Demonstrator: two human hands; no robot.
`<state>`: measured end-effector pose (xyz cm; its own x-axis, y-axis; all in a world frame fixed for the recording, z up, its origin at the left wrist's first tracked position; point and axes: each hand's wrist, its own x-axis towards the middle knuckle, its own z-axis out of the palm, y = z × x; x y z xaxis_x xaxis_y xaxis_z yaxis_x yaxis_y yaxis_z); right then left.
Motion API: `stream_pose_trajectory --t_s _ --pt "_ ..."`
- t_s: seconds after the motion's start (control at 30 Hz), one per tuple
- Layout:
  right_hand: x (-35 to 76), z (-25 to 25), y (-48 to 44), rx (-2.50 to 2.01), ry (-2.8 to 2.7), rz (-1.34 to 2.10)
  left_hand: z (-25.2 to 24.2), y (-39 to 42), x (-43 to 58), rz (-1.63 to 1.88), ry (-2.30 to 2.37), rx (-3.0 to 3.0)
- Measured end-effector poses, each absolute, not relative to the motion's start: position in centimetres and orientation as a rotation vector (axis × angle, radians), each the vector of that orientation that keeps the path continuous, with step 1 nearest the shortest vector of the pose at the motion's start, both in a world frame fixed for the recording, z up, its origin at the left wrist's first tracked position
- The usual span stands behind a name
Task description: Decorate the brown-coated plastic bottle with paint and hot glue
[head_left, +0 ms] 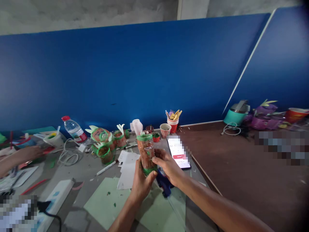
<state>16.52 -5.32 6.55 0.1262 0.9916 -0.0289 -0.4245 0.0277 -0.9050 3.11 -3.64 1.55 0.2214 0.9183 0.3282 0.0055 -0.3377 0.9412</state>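
Upright over the desk is a clear plastic bottle section (146, 153), coated orange-brown with green bands at its top and base. My left hand (141, 182) is closed around its lower end, thumb across the green base. On its right side my right hand (167, 164) grips it, thumb on the front face; some fingers are hidden behind. Below it lies a dark blue glue gun (164, 183), partly covered by my right hand. White paper cutouts (129, 169) lie just left of the bottle section, and pale green sheets (105, 199) are underneath.
Similar decorated bottle pieces (105, 154) stand at the left, near a marker (107, 167) and a water bottle (74, 130). A lit phone (177, 149) and paper cups (173, 125) are to the right. Another person's hand (31, 154) reaches in beyond a power strip (56, 203).
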Motion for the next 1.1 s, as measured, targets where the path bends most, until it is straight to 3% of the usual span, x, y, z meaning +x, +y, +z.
stream_pose_trajectory --t_s 0.23,0.6,0.9,1.1 --pt "16.6 6.2 -4.9 -0.941 -0.794 1.272 1.4 -3.5 3.0 1.139 0.775 1.326" --pt "17.2 6.8 -4.9 -1.02 -0.786 1.239 1.5 -2.5 3.1 1.273 0.757 1.113" --pt "19.8 9.0 -6.0 -1.204 -1.336 1.011 2.6 -2.5 2.9 1.316 0.863 1.254" --pt "21.1 10.4 -8.3 -1.565 -1.927 0.757 2.6 -2.3 2.8 1.332 0.904 1.316"
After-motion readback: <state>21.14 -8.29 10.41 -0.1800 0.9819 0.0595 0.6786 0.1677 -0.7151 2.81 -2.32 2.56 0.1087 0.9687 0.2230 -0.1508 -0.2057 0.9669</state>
